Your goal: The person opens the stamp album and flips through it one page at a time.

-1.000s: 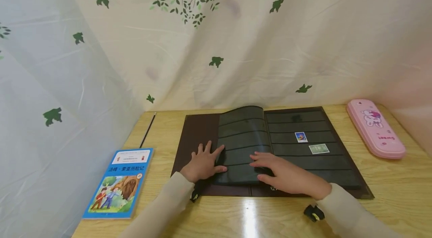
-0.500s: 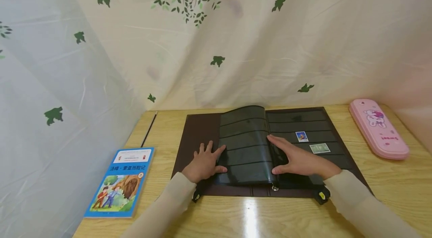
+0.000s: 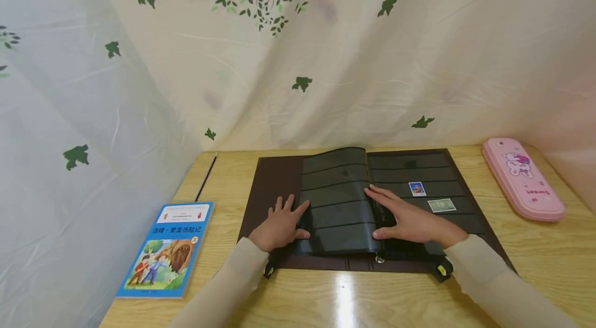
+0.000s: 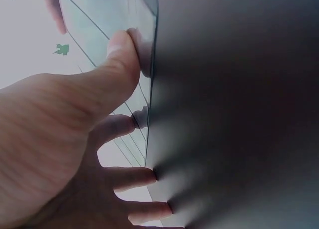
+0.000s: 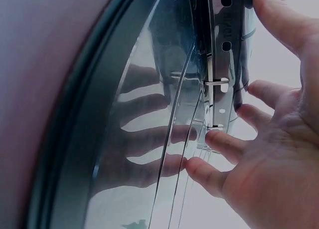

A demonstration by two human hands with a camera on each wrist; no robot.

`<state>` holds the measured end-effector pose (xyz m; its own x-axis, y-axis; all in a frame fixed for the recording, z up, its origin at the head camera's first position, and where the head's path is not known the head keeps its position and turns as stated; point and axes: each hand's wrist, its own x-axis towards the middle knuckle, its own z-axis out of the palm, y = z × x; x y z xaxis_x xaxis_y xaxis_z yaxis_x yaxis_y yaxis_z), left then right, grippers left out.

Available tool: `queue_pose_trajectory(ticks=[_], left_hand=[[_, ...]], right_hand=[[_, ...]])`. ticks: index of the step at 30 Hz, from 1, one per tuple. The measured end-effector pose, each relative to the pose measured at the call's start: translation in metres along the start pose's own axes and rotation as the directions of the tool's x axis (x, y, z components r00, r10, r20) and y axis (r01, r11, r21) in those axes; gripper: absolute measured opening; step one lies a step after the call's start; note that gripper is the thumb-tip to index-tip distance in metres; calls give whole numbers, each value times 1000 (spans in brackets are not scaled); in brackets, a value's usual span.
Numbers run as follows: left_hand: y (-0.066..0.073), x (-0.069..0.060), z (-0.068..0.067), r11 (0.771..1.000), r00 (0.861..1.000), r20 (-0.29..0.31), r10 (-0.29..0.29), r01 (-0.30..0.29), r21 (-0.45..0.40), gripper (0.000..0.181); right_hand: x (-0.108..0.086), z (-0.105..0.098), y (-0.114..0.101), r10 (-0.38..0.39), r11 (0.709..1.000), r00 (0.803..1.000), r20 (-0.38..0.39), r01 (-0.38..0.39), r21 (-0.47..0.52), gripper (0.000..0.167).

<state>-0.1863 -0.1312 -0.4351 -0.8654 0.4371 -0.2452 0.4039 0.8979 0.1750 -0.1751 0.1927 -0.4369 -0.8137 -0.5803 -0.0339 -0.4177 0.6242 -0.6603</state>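
A dark album with black pocket pages (image 3: 337, 191) lies spread on the table, its left page bulging upward near the binding. My left hand (image 3: 279, 227) rests with fingers spread over that page's left edge and the brown cover (image 3: 274, 178); in the left wrist view the thumb (image 4: 122, 64) and index finger touch the glossy page. My right hand (image 3: 414, 220) lies beside the rings, its fingertips and thumb touching near the binding. In the right wrist view metal rings (image 5: 217, 83) show next to the fingers. Two stamps, one blue (image 3: 417, 189) and one green (image 3: 442, 205), sit on the right page.
A blue storybook (image 3: 165, 250) lies at the left, with a thin pencil (image 3: 206, 177) behind it. The pink case (image 3: 523, 179) is at the right. A patterned cloth (image 3: 354, 59) hangs behind the wooden table (image 3: 298, 299).
My right hand has moved right, from over the left page to the binding, with its fingers spread wider. My left hand has stayed on the page's left edge.
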Motion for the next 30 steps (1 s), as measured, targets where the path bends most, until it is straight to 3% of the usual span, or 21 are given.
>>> queue_pose_trajectory(ticks=[11, 18, 24, 30], left_hand=[[-7, -4, -7, 998, 1000, 16, 26, -25, -56, 75], [-19, -8, -10, 994, 998, 20, 54, -52, -91, 75], [-26, -13, -15, 992, 997, 40, 67, -62, -112, 75], [-27, -16, -19, 994, 996, 57, 67, -62, -95, 78]], right_hand=[[6, 3, -4, 3, 1000, 1000, -16, -3, -4, 95], [5, 3, -8, 13, 1000, 1000, -13, -13, -5, 92], [-4, -1, 3, 40, 999, 997, -65, -39, 18, 90], [-28, -17, 10, 128, 991, 985, -117, -132, -24, 81]])
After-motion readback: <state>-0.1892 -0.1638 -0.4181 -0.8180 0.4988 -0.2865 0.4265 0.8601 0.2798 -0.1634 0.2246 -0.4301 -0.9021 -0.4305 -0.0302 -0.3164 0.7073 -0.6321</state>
